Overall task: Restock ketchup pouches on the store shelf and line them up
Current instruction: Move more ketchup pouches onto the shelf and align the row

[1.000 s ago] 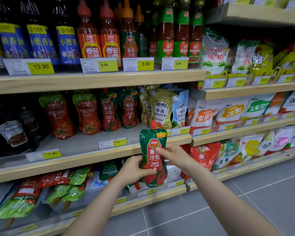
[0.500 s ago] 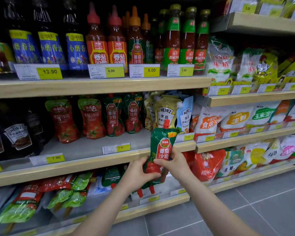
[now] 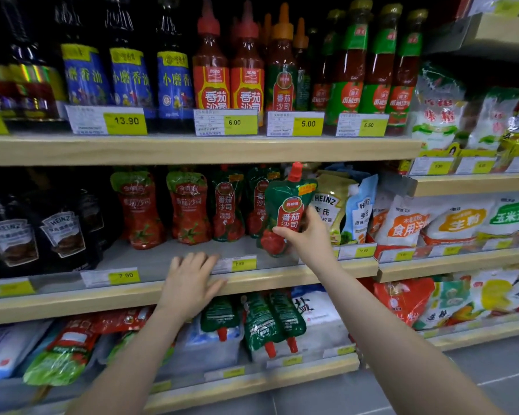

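My right hand (image 3: pixel 307 235) grips a green and red ketchup pouch (image 3: pixel 285 211) with a red cap, held upright and slightly tilted at the front of the middle shelf (image 3: pixel 282 277). Its base sits at the shelf surface. My left hand (image 3: pixel 191 280) lies flat and open on the shelf's front edge, beside the 7.90 price tag (image 3: pixel 237 264). Behind, several ketchup pouches stand in a row: two red ones (image 3: pixel 141 211) (image 3: pixel 189 208) and two green ones (image 3: pixel 228 208) (image 3: pixel 259 202), the last partly hidden by the held pouch.
Heinz pouches (image 3: pixel 331 208) stand right of the held pouch, dark Heinz packs (image 3: pixel 63 232) at the left. More ketchup pouches (image 3: pixel 270 322) lie cap-down on the lower shelf. Sauce bottles (image 3: pixel 246 67) fill the top shelf. Bare shelf surface (image 3: pixel 150 262) shows before the red pouches.
The pouch has gone up from below the shelf edge onto the middle shelf. My left hand let go of it and now rests on the shelf edge. The camera moved closer.
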The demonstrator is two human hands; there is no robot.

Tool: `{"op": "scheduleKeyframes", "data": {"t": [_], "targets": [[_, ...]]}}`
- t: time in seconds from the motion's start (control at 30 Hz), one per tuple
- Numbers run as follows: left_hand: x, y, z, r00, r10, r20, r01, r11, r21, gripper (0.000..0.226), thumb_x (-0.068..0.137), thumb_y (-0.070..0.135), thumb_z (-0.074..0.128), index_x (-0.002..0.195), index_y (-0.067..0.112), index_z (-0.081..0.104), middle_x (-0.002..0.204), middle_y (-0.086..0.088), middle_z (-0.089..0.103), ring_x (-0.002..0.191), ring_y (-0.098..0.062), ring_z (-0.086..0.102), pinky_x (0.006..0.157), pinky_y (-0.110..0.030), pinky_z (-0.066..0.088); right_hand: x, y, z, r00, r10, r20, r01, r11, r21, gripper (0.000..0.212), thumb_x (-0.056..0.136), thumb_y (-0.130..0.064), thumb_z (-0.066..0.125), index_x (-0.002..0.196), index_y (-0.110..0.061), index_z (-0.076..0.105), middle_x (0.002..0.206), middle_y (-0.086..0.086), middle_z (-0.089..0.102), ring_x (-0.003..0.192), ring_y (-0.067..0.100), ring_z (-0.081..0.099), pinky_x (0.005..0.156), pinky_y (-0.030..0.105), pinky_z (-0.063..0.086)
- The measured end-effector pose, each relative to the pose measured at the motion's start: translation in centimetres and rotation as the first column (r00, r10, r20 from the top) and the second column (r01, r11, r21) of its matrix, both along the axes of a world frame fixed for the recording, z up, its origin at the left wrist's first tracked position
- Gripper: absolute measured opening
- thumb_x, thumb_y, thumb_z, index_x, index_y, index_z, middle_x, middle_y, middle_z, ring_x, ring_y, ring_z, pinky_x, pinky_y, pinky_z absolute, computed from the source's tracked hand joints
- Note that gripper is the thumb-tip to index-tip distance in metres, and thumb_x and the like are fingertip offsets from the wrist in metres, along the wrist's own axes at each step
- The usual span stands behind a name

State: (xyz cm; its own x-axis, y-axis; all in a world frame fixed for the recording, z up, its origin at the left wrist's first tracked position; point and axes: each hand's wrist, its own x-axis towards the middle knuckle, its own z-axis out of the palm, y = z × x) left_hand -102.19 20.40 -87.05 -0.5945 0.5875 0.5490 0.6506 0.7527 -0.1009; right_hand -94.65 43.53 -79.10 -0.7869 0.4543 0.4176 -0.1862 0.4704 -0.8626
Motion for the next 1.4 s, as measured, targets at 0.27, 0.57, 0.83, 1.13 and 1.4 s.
{"op": "scheduleKeyframes", "data": {"t": [0.27,0.57,0.83,1.13,1.4], "targets": [[-1.1,0.1,-1.2,0.996,0.001,-0.087,-0.002,1.000,-0.017,0.055,0.086,0.053,0.033,0.120,0.015,0.053,0.089,-0.005,0.056,0.078,-0.027,0.052,0.071,-0.036,0.027,-3.1,-0.6,0.4,1.000,0.007,-0.013,-0.006,0.998,0.063,0.044,0.069,-0.025,0.079,0.102,-0.018,0.050,0.093,-0.010,0.061,0.086,0.005,0.060,0.080,0.034,0.052],[-1.2,0.1,-1.5,0.996,0.028,-0.090,-0.030,0.999,-0.026,0.055,0.087,0.055,0.033,0.122,0.017,0.052,0.090,-0.004,0.056,0.079,-0.025,0.052,0.070,-0.037,0.031,-1.9,-0.7,-2.0,0.995,0.063,-0.076,-0.059,0.997,0.055,0.040,0.070,-0.021,0.078,0.100,-0.024,0.052,0.092,-0.016,0.067,0.088,-0.001,0.063,0.077,0.028,0.055],[-1.3,0.2,-1.8,0.994,0.021,-0.103,-0.022,1.000,-0.008,0.054,0.088,0.053,0.033,0.123,0.016,0.051,0.089,-0.004,0.055,0.078,-0.026,0.051,0.072,-0.038,0.028,-3.6,-0.4,-2.5,0.997,-0.011,0.077,0.012,1.000,-0.008,0.046,0.075,-0.025,0.074,0.110,-0.013,0.046,0.108,0.005,0.065,0.097,0.019,0.063,0.086,0.045,0.054],[-1.5,0.2,-2.2,0.993,0.031,-0.110,-0.031,1.000,0.006,0.055,0.088,0.054,0.032,0.123,0.017,0.050,0.090,-0.004,0.055,0.078,-0.026,0.052,0.072,-0.039,0.036,-4.1,-1.1,-3.6,0.950,-0.225,0.215,0.171,0.955,0.241,0.066,0.069,-0.041,0.076,0.118,-0.015,0.040,0.113,0.005,0.062,0.099,0.026,0.061,0.071,0.034,0.047],[-1.4,0.2,-2.0,0.993,0.015,-0.121,-0.014,1.000,0.009,0.054,0.088,0.053,0.033,0.124,0.017,0.051,0.089,-0.003,0.056,0.078,-0.025,0.052,0.074,-0.037,0.029,-4.8,-1.2,-2.8,0.926,-0.278,0.257,0.204,0.937,0.283,0.067,0.073,-0.032,0.076,0.121,-0.008,0.036,0.121,0.015,0.057,0.107,0.036,0.058,0.084,0.050,0.051]]}}
